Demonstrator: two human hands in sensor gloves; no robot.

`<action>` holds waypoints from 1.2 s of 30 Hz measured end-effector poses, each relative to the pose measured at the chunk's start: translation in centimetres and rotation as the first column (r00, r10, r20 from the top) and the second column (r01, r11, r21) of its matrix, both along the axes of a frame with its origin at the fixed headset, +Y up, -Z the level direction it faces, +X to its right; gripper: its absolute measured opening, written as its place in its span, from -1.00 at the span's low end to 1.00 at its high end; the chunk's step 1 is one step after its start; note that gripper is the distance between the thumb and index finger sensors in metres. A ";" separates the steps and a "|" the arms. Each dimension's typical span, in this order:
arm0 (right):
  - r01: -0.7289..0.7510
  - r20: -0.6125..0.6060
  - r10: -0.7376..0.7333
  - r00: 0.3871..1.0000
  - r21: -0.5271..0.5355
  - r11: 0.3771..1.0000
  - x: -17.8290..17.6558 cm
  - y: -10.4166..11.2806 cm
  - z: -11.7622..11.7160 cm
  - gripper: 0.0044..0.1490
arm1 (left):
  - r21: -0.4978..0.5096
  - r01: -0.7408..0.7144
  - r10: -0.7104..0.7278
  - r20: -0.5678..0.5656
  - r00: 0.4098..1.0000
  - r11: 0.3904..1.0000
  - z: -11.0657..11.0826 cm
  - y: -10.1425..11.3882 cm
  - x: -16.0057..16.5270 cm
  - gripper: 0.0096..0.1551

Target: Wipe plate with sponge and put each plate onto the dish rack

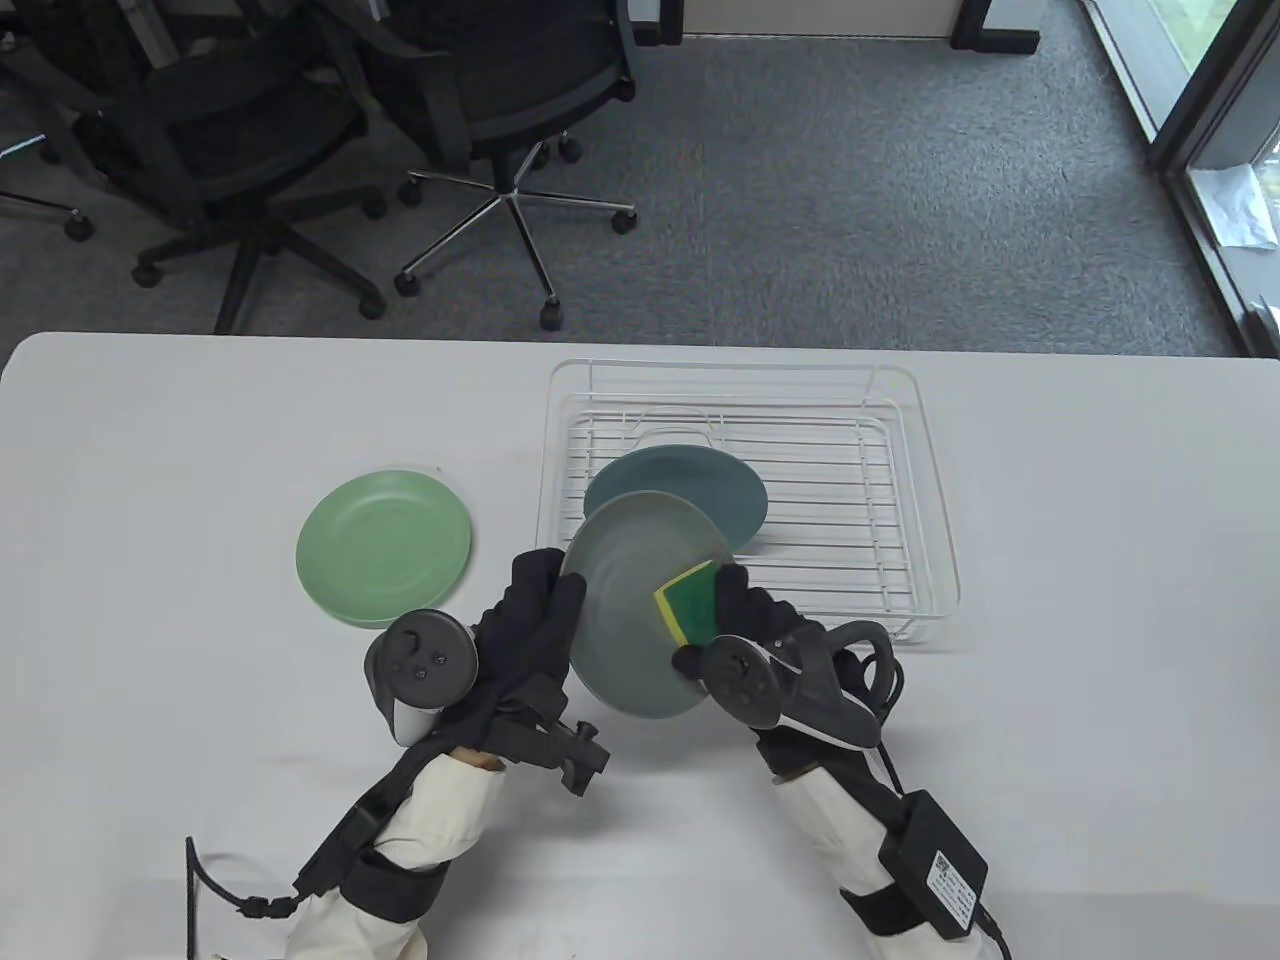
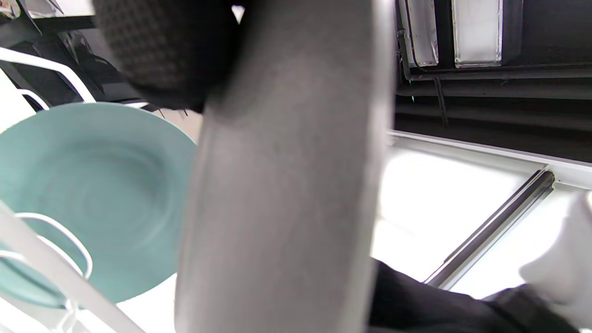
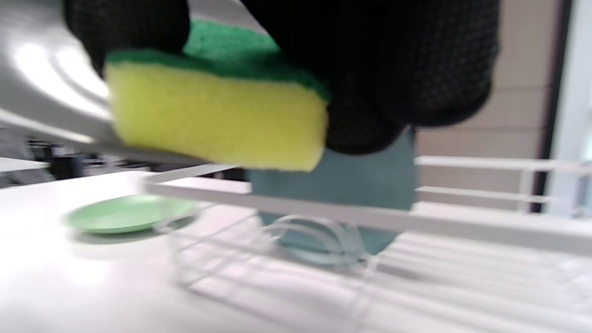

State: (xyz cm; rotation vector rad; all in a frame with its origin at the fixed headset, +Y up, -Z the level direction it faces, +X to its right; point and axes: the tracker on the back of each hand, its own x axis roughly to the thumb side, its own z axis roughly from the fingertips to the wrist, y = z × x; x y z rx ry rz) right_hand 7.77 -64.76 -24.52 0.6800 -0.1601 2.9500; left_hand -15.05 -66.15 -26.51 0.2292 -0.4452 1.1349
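My left hand (image 1: 535, 610) grips the left rim of a grey-green plate (image 1: 625, 590), held tilted above the table in front of the rack. My right hand (image 1: 745, 615) holds a yellow and green sponge (image 1: 688, 605) against the plate's right side. In the right wrist view the sponge (image 3: 217, 108) fills the top under my gloved fingers (image 3: 393, 69). A teal plate (image 1: 690, 485) stands leaning in the white wire dish rack (image 1: 900, 480). A light green plate (image 1: 385, 545) lies flat on the table to the left. The left wrist view shows the grey plate's underside (image 2: 286, 185) and the teal plate (image 2: 92, 194).
The white table (image 1: 1100, 750) stretches to the right and front of the rack. Office chairs (image 1: 500, 120) stand on the carpet beyond the far edge. A black cable box (image 1: 935, 865) hangs at my right forearm.
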 end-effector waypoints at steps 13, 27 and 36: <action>0.137 -0.051 -0.131 0.990 0.170 0.976 -1.5 -0.1 1.1 0.08 | -0.003 0.059 -0.059 0.081 0.995 0.998 0.7 -0.3 2.0 -0.43; 0.073 -0.113 -0.078 0.991 -0.045 0.996 -0.6 -0.4 0.1 0.09 | 0.010 0.020 -0.020 0.001 1.000 1.000 0.4 0.3 0.1 -0.43; 0.241 -0.151 -0.216 0.965 0.177 0.954 -1.6 -0.2 1.3 0.08 | 0.015 0.065 -0.066 0.065 0.996 0.998 1.0 0.3 1.6 -0.42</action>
